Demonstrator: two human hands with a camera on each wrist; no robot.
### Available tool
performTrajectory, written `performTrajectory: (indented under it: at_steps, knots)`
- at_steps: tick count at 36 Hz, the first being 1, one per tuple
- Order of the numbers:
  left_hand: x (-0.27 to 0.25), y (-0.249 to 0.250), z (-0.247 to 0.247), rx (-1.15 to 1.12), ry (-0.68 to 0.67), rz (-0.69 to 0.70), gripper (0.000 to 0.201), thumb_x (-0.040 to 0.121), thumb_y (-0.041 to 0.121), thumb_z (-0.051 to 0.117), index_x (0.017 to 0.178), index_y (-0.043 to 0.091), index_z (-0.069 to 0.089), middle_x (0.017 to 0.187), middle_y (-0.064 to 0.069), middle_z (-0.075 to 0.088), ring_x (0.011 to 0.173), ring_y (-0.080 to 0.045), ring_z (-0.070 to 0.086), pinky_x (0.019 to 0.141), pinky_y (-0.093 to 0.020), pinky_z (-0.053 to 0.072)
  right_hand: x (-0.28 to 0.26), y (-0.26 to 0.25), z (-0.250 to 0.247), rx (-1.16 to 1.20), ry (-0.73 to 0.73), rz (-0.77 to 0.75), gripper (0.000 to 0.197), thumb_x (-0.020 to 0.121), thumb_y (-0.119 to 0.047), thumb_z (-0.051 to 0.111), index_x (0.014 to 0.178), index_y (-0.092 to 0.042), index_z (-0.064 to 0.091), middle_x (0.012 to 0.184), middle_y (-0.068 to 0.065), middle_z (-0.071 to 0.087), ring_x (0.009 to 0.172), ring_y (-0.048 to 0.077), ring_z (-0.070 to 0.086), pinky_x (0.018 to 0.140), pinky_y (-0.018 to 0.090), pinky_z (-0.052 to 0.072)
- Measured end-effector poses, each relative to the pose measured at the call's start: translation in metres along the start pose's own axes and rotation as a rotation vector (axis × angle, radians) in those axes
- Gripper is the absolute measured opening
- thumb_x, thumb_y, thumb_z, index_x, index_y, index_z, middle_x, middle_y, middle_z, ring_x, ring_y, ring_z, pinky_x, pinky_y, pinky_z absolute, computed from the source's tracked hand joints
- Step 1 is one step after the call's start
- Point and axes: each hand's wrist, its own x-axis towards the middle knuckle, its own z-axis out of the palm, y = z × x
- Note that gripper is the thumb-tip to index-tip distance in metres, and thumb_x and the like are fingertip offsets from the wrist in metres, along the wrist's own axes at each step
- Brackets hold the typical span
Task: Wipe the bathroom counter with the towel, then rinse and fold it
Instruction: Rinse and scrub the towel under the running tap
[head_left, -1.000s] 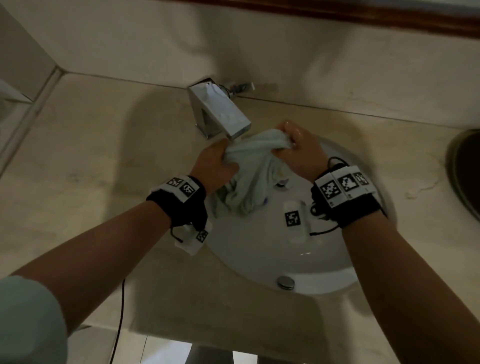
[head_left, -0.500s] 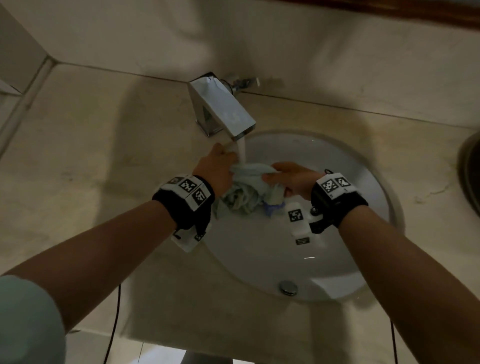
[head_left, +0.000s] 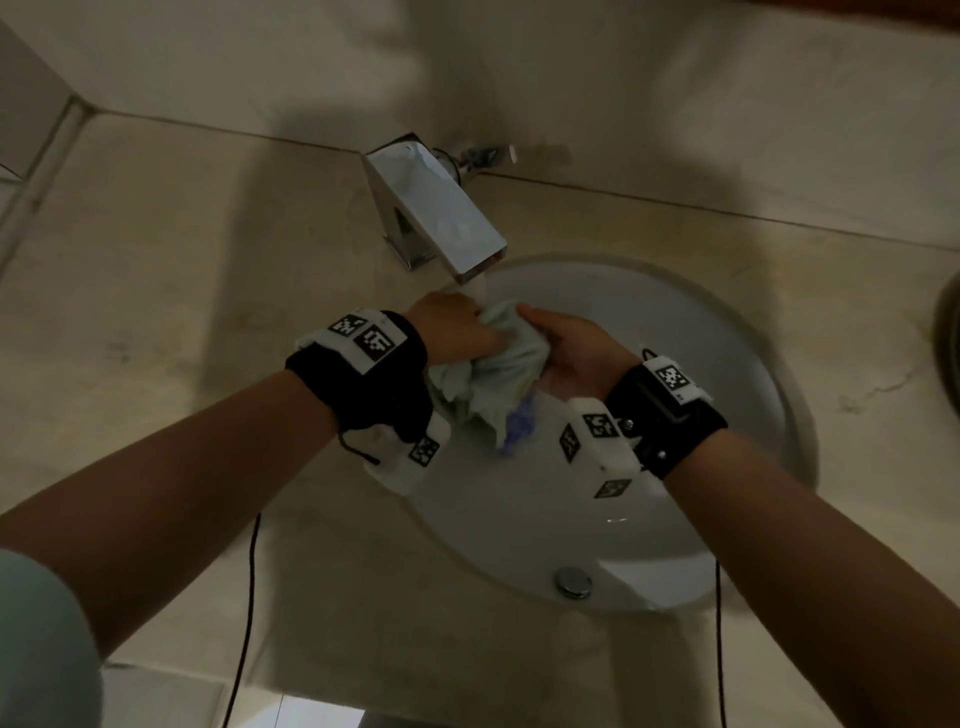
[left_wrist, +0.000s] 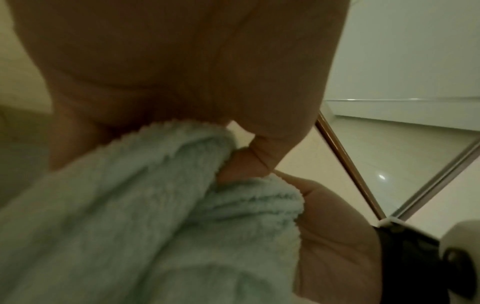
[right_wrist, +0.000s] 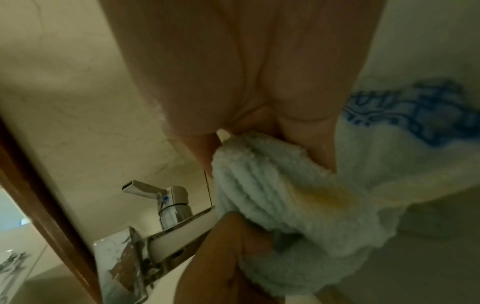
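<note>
A pale green towel (head_left: 498, 374) with a blue pattern hangs bunched over the white sink basin (head_left: 675, 332), just under the chrome faucet spout (head_left: 441, 218), where water runs onto it. My left hand (head_left: 457, 332) grips the towel's left side and my right hand (head_left: 566, 348) grips its right side, knuckles close together. In the left wrist view the towel (left_wrist: 155, 205) fills the lower frame under my curled fingers (left_wrist: 246, 166). In the right wrist view the towel (right_wrist: 298, 195) shows a yellow stain and blue print, with the faucet handle (right_wrist: 168, 197) behind.
The beige stone counter (head_left: 182, 312) surrounds the basin, with a wall close behind. The overflow cap (head_left: 574, 582) sits at the basin's near wall. A dark round object (head_left: 948, 343) lies at the right edge. A mirror frame (right_wrist: 39, 195) shows in the right wrist view.
Both hands lowered the towel from beside the spout into the basin under the running water. They drew closer together, bunching the towel between them.
</note>
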Motion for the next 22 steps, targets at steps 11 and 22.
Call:
performTrajectory:
  at_steps: [11, 22]
  knots:
    - [-0.001, -0.013, 0.015, 0.007, 0.210, 0.006, 0.021, 0.093, 0.027, 0.051, 0.105, 0.009, 0.048, 0.101, -0.007, 0.048, 0.093, -0.023, 0.050, 0.079, -0.032, 0.041, 0.017, 0.007, -0.015, -0.149, 0.195, -0.109, 0.022, 0.101, -0.020, 0.043, 0.101, -0.007, 0.061, 0.099, 0.011, 0.069, 0.087, 0.025, 0.067, 0.081, 0.039, 0.055]
    - [0.026, -0.016, 0.068, 0.608, -0.169, -0.032, 0.109, 0.079, 0.049, 0.065, 0.151, 0.011, -0.007, 0.158, -0.013, -0.004, 0.147, -0.033, -0.001, 0.121, -0.045, 0.007, 0.031, 0.041, -0.020, -1.890, 0.118, 0.089, 0.115, 0.077, -0.064, 0.063, 0.151, -0.019, -0.013, 0.158, 0.004, -0.016, 0.146, 0.031, -0.012, 0.119, 0.046, 0.000]
